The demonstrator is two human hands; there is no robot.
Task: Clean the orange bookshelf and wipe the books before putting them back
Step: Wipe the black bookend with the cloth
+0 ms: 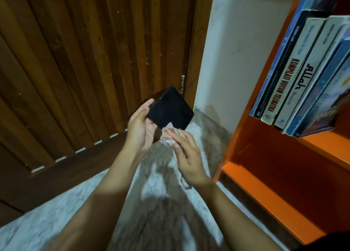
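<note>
Black book (170, 108) is mid-wipe: your left hand (140, 129) grips it, your right hand (186, 154) holds the cloth (170, 136) against its cover. Reshelving on the orange bookshelf (265, 156) remains.

small book (170, 108): plain black | cloth (171, 136): pale pinkish-beige w/ a little red blotch | bookshelf (265, 156): bright orange all over | leftmost spine (274, 61): blue | KOMPILASI spine (289, 76) + Allah spine (310, 74): white-ish, black lettering | door (85, 51): dark brown wood, vertical slat stripes | floor (47, 212): white-grey marble veining | wall (236, 42): cream
</note>
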